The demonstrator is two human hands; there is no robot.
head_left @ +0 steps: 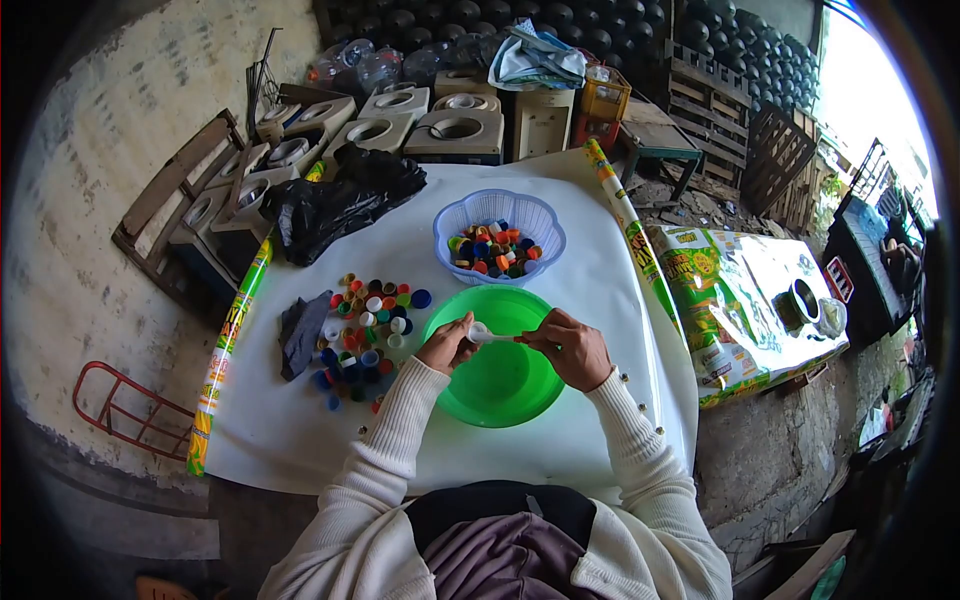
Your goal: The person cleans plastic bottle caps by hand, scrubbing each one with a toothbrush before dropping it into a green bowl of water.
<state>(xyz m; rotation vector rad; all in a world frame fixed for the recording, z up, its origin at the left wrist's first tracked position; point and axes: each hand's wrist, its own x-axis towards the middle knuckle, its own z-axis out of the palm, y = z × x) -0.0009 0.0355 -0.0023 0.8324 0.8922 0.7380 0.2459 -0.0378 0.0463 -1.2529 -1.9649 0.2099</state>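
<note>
Over the green basin, my left hand pinches a white bottle cap. My right hand is closed on a slim white tool, whose far end meets the cap. Behind the basin stands a blue-lavender plastic basket with many coloured caps in it. To the left of the basin, loose caps of several colours lie on the white sheet, beside a dark grey cloth.
A black plastic bag lies at the sheet's back left. Patterned rolls edge both sides of the white-covered table. A green-and-yellow covered stack is at right. Behind are pale machine casings and a red metal frame stands left.
</note>
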